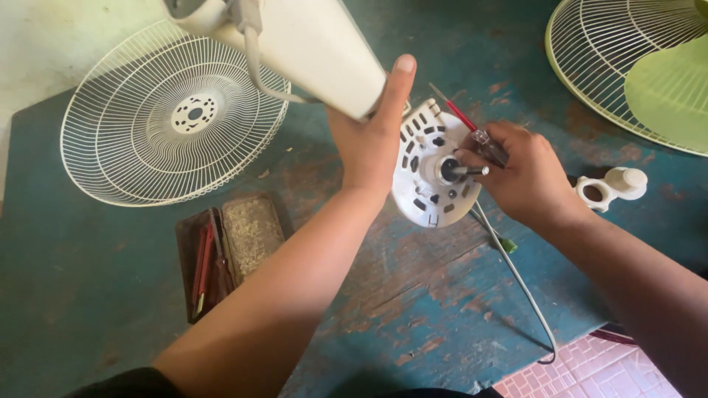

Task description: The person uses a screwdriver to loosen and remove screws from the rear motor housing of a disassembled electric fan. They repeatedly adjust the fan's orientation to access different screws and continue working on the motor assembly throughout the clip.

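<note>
Lower centre of the frame: both forearms reach up from the bottom edge over a worn teal table (413, 309). A thin white cable (520, 284) trails from the work toward the lower right.

Centre: the left hand (369, 144) is wrapped around the white fan body (310, 44), thumb up along its side — clamped firmly. The right hand (527, 177) is closed on a screwdriver (472, 125) with a red shank, fingertips at the metal shaft (472, 171) that projects from the round vented motor plate (431, 166).

Judgement on handling: the fan body looks a rigid plastic shell with motor weight at the plate end — moderately heavy and smooth, best held around the housing, as here. The vented plate looks thin and could crack if levered; the shaft is stiff.

Left of centre: an open tool case (228, 247) holding red tools. Right: a small white plastic fitting (612, 188).

Far: a white wire guard (173, 114) at upper left, a green fan (649, 66) at upper right.
</note>
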